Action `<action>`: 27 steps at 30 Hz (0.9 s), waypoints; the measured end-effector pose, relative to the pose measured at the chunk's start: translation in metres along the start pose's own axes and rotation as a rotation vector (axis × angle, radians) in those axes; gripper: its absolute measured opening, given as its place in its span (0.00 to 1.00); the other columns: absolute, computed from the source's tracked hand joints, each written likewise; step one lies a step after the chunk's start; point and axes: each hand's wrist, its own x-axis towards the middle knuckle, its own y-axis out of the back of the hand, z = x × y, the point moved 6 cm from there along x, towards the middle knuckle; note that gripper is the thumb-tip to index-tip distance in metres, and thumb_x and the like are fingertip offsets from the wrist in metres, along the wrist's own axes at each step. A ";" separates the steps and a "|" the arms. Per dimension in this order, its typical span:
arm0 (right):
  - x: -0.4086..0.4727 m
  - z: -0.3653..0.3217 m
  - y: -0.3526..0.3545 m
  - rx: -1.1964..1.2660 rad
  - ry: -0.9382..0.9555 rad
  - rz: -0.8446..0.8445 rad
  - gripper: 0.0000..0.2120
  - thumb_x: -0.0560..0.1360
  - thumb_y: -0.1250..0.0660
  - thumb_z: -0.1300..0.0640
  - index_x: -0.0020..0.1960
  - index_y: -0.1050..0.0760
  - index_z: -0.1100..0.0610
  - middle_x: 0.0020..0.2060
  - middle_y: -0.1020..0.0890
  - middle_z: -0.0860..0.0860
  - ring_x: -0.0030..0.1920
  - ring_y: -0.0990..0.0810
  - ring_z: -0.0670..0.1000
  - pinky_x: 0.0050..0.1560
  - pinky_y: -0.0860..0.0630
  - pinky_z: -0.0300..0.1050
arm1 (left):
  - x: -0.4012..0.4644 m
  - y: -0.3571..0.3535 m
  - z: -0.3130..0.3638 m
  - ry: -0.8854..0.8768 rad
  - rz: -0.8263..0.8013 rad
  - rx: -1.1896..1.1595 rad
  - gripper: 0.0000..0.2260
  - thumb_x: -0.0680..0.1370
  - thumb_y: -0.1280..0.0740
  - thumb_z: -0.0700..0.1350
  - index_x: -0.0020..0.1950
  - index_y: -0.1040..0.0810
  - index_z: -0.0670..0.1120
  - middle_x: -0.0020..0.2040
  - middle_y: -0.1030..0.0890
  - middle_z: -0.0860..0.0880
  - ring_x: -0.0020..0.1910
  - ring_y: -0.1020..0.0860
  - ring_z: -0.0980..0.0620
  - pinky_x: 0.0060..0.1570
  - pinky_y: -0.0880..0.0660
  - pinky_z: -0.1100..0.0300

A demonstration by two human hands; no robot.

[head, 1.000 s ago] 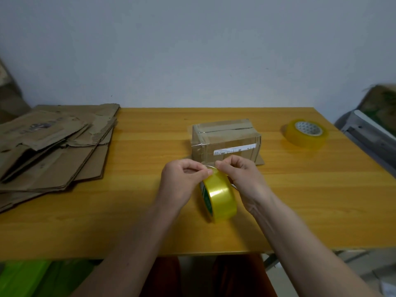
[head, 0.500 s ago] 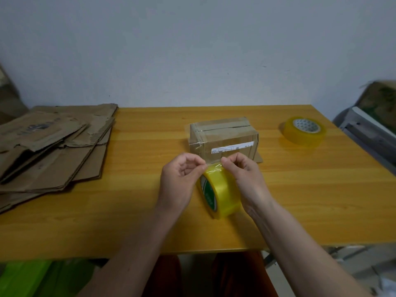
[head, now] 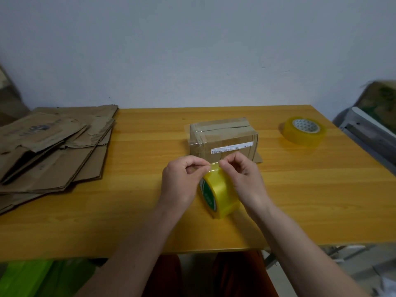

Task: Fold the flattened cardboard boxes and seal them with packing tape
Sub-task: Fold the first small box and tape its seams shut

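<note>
A folded cardboard box (head: 227,138) with clear tape across its top seam stands at the middle of the wooden table (head: 300,189). In front of it a yellow tape roll (head: 220,194) stands on its edge. My left hand (head: 182,179) and my right hand (head: 242,176) each pinch the loose end of the tape (head: 214,166) at the top of the roll, a short clear strip stretched between the fingertips. Flattened cardboard boxes (head: 49,151) lie stacked at the table's left end.
A second yellow tape roll (head: 304,130) lies flat at the back right of the table. A grey object (head: 372,133) stands off the right edge. Something green (head: 32,277) lies under the table's front left.
My hands have lifted the tape's loose end off the roll and moved slightly apart, stretching a short strip between them. The roll has stayed in place.
</note>
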 end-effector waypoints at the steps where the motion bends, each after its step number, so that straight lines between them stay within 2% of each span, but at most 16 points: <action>1: 0.000 -0.001 0.000 -0.007 0.004 -0.001 0.06 0.78 0.34 0.56 0.42 0.25 0.54 0.41 0.22 0.52 0.44 0.25 0.50 0.48 0.27 0.46 | 0.001 0.001 -0.001 -0.001 0.026 0.023 0.07 0.71 0.25 0.42 0.40 0.17 0.54 0.41 0.24 0.59 0.40 0.26 0.63 0.42 0.30 0.68; 3: -0.001 -0.003 0.002 -0.009 0.013 0.003 0.05 0.78 0.35 0.57 0.42 0.24 0.54 0.41 0.21 0.52 0.45 0.24 0.50 0.49 0.27 0.47 | 0.003 0.001 -0.004 0.002 0.069 0.073 0.10 0.70 0.24 0.44 0.38 0.19 0.59 0.47 0.29 0.59 0.52 0.28 0.58 0.52 0.30 0.65; 4: -0.002 -0.004 0.002 -0.012 0.016 0.003 0.05 0.78 0.35 0.58 0.43 0.24 0.54 0.41 0.21 0.51 0.45 0.24 0.49 0.49 0.27 0.46 | 0.003 0.001 -0.004 0.010 0.068 0.076 0.10 0.70 0.24 0.44 0.38 0.19 0.59 0.48 0.29 0.58 0.55 0.28 0.57 0.53 0.31 0.69; 5: -0.003 -0.005 0.003 -0.020 0.013 0.004 0.05 0.78 0.35 0.59 0.43 0.24 0.54 0.42 0.21 0.49 0.45 0.24 0.48 0.48 0.27 0.44 | 0.003 -0.001 -0.004 0.021 0.055 0.069 0.09 0.70 0.24 0.43 0.38 0.19 0.57 0.49 0.28 0.57 0.55 0.28 0.58 0.51 0.33 0.75; 7: -0.004 -0.006 0.002 -0.056 -0.002 0.012 0.02 0.77 0.34 0.59 0.47 0.25 0.53 0.43 0.21 0.48 0.46 0.23 0.46 0.47 0.26 0.39 | 0.003 -0.003 -0.003 0.025 0.028 0.047 0.07 0.71 0.24 0.42 0.39 0.18 0.55 0.50 0.24 0.54 0.53 0.26 0.59 0.48 0.34 0.79; 11: -0.001 -0.013 0.008 -0.030 0.056 0.052 0.18 0.75 0.31 0.62 0.60 0.32 0.49 0.42 0.20 0.50 0.44 0.22 0.43 0.46 0.25 0.34 | 0.002 -0.002 -0.002 0.008 0.045 -0.031 0.09 0.71 0.25 0.40 0.38 0.18 0.54 0.48 0.21 0.53 0.50 0.23 0.60 0.48 0.32 0.77; 13: 0.002 -0.019 0.007 -0.115 0.118 0.001 0.16 0.73 0.29 0.61 0.57 0.27 0.47 0.44 0.21 0.49 0.44 0.23 0.42 0.45 0.25 0.33 | 0.002 -0.003 -0.003 0.003 0.026 -0.056 0.09 0.71 0.25 0.39 0.38 0.18 0.53 0.47 0.20 0.53 0.48 0.23 0.60 0.48 0.29 0.75; 15: 0.005 -0.021 0.006 -0.214 0.135 -0.035 0.07 0.72 0.28 0.59 0.46 0.21 0.47 0.45 0.21 0.48 0.45 0.24 0.39 0.45 0.29 0.28 | 0.003 -0.006 -0.006 0.017 0.001 -0.105 0.10 0.71 0.25 0.39 0.38 0.17 0.54 0.47 0.20 0.52 0.48 0.21 0.55 0.49 0.23 0.64; 16: 0.006 -0.020 0.006 -0.224 0.134 -0.025 0.07 0.72 0.28 0.59 0.41 0.21 0.47 0.44 0.22 0.48 0.45 0.25 0.38 0.45 0.30 0.27 | 0.003 -0.008 -0.008 0.038 -0.005 -0.141 0.10 0.71 0.25 0.39 0.38 0.17 0.54 0.48 0.20 0.52 0.48 0.20 0.52 0.47 0.20 0.58; 18: 0.005 -0.019 0.009 -0.196 0.123 0.005 0.09 0.71 0.28 0.60 0.38 0.21 0.47 0.44 0.21 0.48 0.45 0.24 0.40 0.46 0.28 0.30 | 0.003 -0.010 -0.010 0.101 -0.009 -0.213 0.10 0.71 0.25 0.38 0.37 0.17 0.53 0.49 0.20 0.50 0.47 0.19 0.49 0.44 0.18 0.54; 19: 0.004 -0.018 0.010 -0.162 0.120 0.021 0.08 0.72 0.28 0.60 0.41 0.21 0.47 0.45 0.21 0.48 0.45 0.23 0.41 0.48 0.26 0.34 | 0.003 -0.011 -0.011 0.128 -0.004 -0.237 0.10 0.71 0.25 0.37 0.37 0.17 0.52 0.49 0.20 0.49 0.46 0.18 0.49 0.43 0.18 0.54; 20: 0.003 -0.016 0.013 -0.125 0.102 0.039 0.08 0.72 0.28 0.60 0.47 0.21 0.48 0.47 0.22 0.48 0.46 0.23 0.42 0.49 0.24 0.37 | 0.003 -0.012 -0.012 0.149 0.003 -0.256 0.09 0.72 0.25 0.37 0.37 0.17 0.51 0.48 0.20 0.49 0.45 0.18 0.49 0.42 0.18 0.55; 22: 0.000 -0.005 0.017 -0.106 -0.029 0.031 0.17 0.72 0.28 0.55 0.60 0.27 0.50 0.49 0.23 0.49 0.48 0.22 0.46 0.49 0.22 0.42 | 0.004 -0.013 -0.016 0.191 0.029 -0.290 0.08 0.72 0.26 0.37 0.37 0.17 0.50 0.47 0.18 0.47 0.43 0.17 0.51 0.41 0.18 0.58; 23: 0.000 0.004 0.016 -0.147 -0.120 -0.036 0.21 0.72 0.28 0.50 0.61 0.29 0.52 0.49 0.22 0.51 0.48 0.21 0.49 0.49 0.22 0.46 | 0.004 -0.014 -0.018 0.215 0.046 -0.297 0.08 0.72 0.26 0.38 0.37 0.17 0.50 0.46 0.17 0.46 0.42 0.17 0.52 0.40 0.19 0.59; 25: -0.008 0.016 0.011 -0.194 -0.246 -0.246 0.28 0.67 0.26 0.40 0.55 0.25 0.61 0.48 0.20 0.60 0.47 0.20 0.58 0.48 0.23 0.54 | 0.005 -0.017 -0.022 0.250 0.071 -0.310 0.06 0.73 0.26 0.38 0.39 0.16 0.49 0.45 0.16 0.46 0.42 0.16 0.51 0.40 0.19 0.60; 27: -0.015 0.022 0.009 -0.115 -0.250 -0.363 0.34 0.63 0.24 0.38 0.49 0.25 0.68 0.45 0.21 0.68 0.42 0.22 0.64 0.44 0.26 0.56 | 0.005 -0.021 -0.021 0.242 0.060 -0.302 0.04 0.73 0.26 0.39 0.41 0.16 0.48 0.45 0.16 0.46 0.41 0.16 0.50 0.39 0.19 0.61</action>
